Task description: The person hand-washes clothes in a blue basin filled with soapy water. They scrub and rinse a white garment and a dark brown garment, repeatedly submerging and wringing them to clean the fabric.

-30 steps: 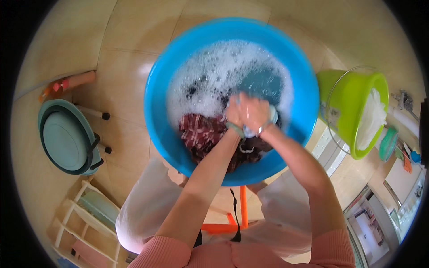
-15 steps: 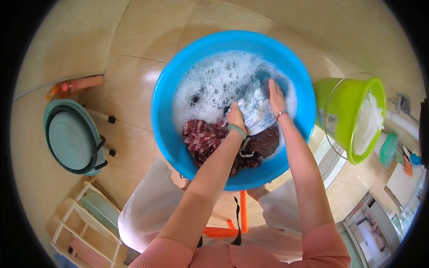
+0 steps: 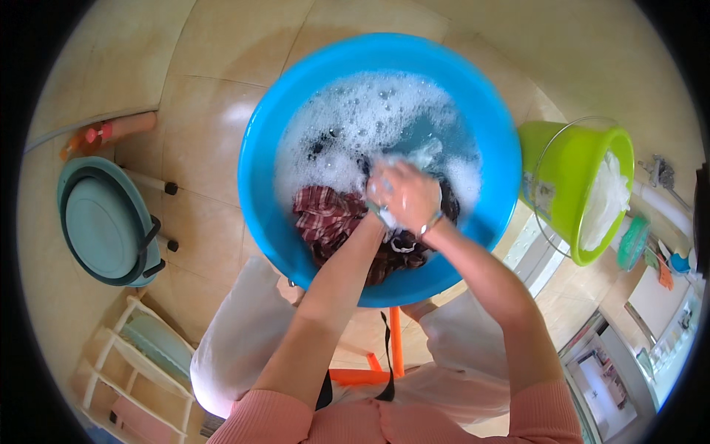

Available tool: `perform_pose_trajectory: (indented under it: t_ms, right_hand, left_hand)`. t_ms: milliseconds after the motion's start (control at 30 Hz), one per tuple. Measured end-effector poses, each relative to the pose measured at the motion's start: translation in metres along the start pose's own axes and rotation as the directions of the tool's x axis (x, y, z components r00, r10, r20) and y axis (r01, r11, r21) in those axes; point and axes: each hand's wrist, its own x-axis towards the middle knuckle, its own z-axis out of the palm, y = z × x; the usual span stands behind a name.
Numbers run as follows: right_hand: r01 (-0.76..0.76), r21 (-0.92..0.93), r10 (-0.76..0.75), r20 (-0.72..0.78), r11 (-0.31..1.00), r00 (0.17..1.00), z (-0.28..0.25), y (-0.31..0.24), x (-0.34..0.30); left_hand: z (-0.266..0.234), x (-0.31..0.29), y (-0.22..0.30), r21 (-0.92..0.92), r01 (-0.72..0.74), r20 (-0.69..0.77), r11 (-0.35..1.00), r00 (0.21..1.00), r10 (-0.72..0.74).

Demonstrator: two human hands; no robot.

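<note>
A wide blue basin (image 3: 255, 214) holds sudsy water and wet laundry. Over its middle my two hands meet, wet and slightly blurred. My right hand (image 3: 414, 196) is curled over the top, its wrist wearing a band. Beneath it my left hand (image 3: 376, 201) is mostly covered, closed around a white and light-blue cloth. Little of that white and light-blue cloth (image 3: 426, 152) shows, a pale part in the water beyond my fingers. A dark red plaid garment (image 3: 323, 214) lies bunched left of my wrists. Dark brown fabric (image 3: 381, 268) sits under my forearms.
Right of the basin, a lime-green bucket (image 3: 553, 191) leans with white material (image 3: 606, 201) inside. At left are stacked grey-green basins (image 3: 103, 226) and pink and orange bottles (image 3: 122, 129). A white rack (image 3: 111, 344) stands lower left. An orange stool (image 3: 355, 377) shows beneath me.
My right hand has moved left from the cloth's far side and come down over my left hand. The cloth is gathered between them and mostly hidden. The view has shifted slightly.
</note>
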Motion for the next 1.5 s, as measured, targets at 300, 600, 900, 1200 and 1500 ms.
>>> perform_pose_trajectory:
  t_ms: [300,600,900,1200,1500]
  right_hand:
    - [-0.669,-0.005,0.664,0.134,0.743,0.736,0.037,0.086,0.047]
    - [-0.454,0.825,0.676,0.124,0.337,0.727,-0.057,0.120,-0.028]
    - [-0.261,0.821,0.750,-0.271,0.507,0.603,-0.070,0.103,-0.022]
    - [-0.289,0.922,0.842,-0.066,0.256,0.535,-0.060,0.104,-0.055]
    - [0.009,0.838,0.609,0.389,-0.546,0.691,-0.072,0.063,-0.023]
  left_hand:
    - [-0.004,0.007,0.004,0.074,0.164,0.071,0.984,0.983,-0.169]
    - [0.051,-0.065,0.142,0.655,-0.005,0.144,0.755,0.983,-0.118]
    - [0.022,-0.065,0.186,0.871,-0.471,0.372,0.139,0.818,0.438]
    - [0.009,-0.081,0.243,0.765,-0.455,0.642,-0.455,0.492,0.588]
    - [0.075,-0.105,0.105,0.385,-0.708,0.919,-0.591,0.354,0.174]
